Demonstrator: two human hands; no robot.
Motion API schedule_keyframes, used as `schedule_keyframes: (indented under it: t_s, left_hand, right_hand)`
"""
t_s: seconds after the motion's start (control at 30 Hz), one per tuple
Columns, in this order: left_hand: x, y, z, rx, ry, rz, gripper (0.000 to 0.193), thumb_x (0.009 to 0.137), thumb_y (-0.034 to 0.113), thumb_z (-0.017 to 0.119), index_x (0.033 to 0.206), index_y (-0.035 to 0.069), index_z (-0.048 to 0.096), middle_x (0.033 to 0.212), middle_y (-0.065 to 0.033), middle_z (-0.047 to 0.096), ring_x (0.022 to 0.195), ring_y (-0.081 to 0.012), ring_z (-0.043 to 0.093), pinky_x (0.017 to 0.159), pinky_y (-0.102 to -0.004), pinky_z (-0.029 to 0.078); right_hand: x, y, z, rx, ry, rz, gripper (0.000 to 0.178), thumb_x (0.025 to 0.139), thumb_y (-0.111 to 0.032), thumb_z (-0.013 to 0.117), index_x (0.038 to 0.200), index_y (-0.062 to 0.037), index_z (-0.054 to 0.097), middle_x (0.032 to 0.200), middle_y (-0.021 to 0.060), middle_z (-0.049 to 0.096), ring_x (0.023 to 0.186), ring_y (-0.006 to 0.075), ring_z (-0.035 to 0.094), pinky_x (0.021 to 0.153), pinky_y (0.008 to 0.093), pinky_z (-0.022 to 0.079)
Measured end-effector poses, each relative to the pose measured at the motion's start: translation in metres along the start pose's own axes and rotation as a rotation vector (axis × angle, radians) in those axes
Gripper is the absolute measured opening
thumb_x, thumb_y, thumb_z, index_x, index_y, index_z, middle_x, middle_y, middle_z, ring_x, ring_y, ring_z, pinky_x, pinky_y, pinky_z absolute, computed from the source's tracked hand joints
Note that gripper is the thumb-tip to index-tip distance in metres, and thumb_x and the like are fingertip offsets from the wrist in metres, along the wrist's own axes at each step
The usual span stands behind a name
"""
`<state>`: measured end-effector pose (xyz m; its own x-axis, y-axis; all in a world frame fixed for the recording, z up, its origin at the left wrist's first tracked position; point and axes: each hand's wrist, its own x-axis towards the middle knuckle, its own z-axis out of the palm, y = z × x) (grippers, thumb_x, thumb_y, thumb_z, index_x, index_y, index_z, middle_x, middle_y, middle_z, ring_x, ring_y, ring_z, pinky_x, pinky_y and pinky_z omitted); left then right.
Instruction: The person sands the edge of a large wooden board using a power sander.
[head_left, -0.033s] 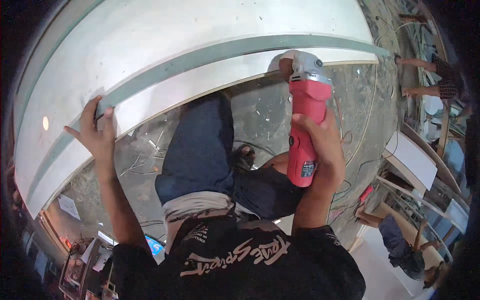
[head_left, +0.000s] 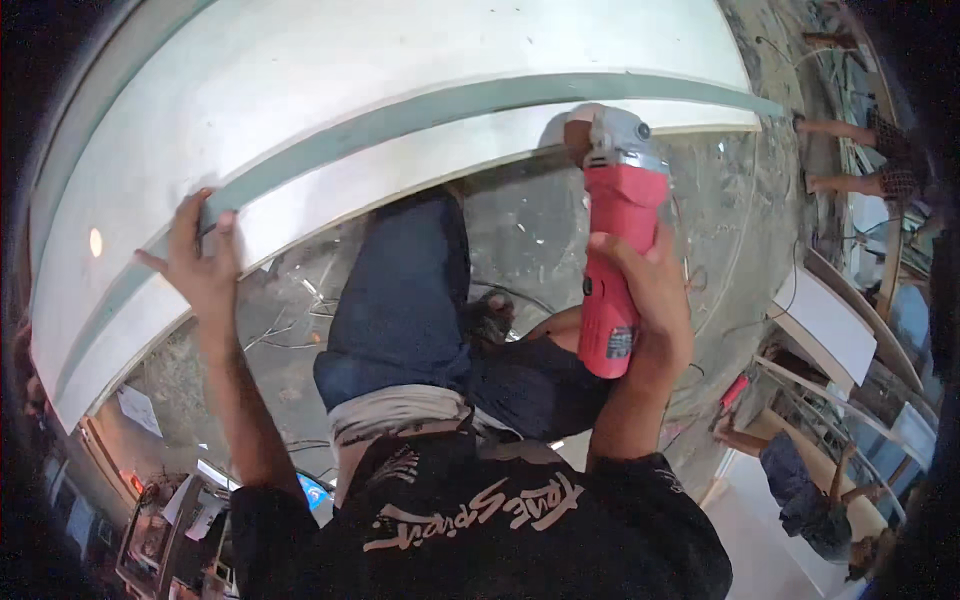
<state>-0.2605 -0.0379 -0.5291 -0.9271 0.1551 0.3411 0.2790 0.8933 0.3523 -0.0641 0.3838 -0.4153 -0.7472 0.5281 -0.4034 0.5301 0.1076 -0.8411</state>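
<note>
A long white panel point(head_left: 330, 110) with a grey-green strip point(head_left: 420, 110) along it lies in front of me, its near edge curving across the view. My right hand point(head_left: 655, 300) is wrapped around the red body of an angle grinder point(head_left: 615, 260), whose grey metal head point(head_left: 620, 140) meets the panel's near edge. My left hand point(head_left: 205, 260) presses on the panel's edge at the left, fingers spread over the strip. My knee in dark blue trousers point(head_left: 405, 290) is raised under the panel.
The floor point(head_left: 730, 220) below is rough concrete littered with wire scraps. Another person's bare legs point(head_left: 850, 150) stand at the upper right. A second person point(head_left: 800, 480) crouches at the lower right beside white boards point(head_left: 825, 320). Cluttered shelves sit lower left.
</note>
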Motion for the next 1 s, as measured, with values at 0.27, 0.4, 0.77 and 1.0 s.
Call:
schedule_keyframes:
  t_s: [0.27,0.4,0.77,1.0]
  left_hand:
    - [0.005,0.058,0.013,-0.034,0.013,0.165,0.046,0.092,0.035,0.073,0.134,0.019,0.064,0.133,-0.0041,0.066,0.133,-0.0265,0.056,0.12,-0.0635,-0.005]
    - [-0.002,0.016,-0.008,-0.052,0.143,0.208,0.063,0.088,0.038,0.075,0.141,0.012,0.055,0.14,-0.0113,0.059,0.138,-0.0318,0.048,0.121,-0.0638,0.005]
    - [-0.001,-0.196,-0.056,-0.102,0.07,-0.034,0.058,0.103,0.044,0.049,0.135,-0.004,0.05,0.13,-0.0249,0.054,0.119,-0.0391,0.05,0.107,-0.048,0.035]
    - [0.002,-0.212,-0.053,0.051,-0.101,-0.099,0.049,0.108,0.04,0.039,0.119,-0.005,0.056,0.116,-0.0221,0.056,0.112,-0.0364,0.049,0.098,-0.047,0.036]
  right_hand:
    - [-0.02,-0.025,0.048,-0.09,-0.086,-0.007,0.038,0.08,-0.014,0.081,0.109,-0.0008,0.06,0.087,0.0057,0.066,0.074,0.0153,0.064,0.066,0.0323,0.053]
    - [-0.026,-0.024,0.077,-0.025,-0.211,-0.018,0.047,0.081,-0.009,0.079,0.12,0.0006,0.055,0.094,0.0056,0.065,0.076,0.0131,0.063,0.066,0.0303,0.053]
    - [-0.032,-0.028,0.12,0.126,-0.2,0.082,0.043,0.077,-0.011,0.08,0.112,-0.0003,0.058,0.089,0.0048,0.065,0.078,0.0134,0.062,0.07,0.0316,0.053]
    - [-0.033,-0.037,0.129,0.051,-0.101,0.01,0.039,0.077,-0.011,0.079,0.11,-0.0002,0.061,0.089,0.0044,0.065,0.076,0.0123,0.061,0.069,0.0309,0.052]
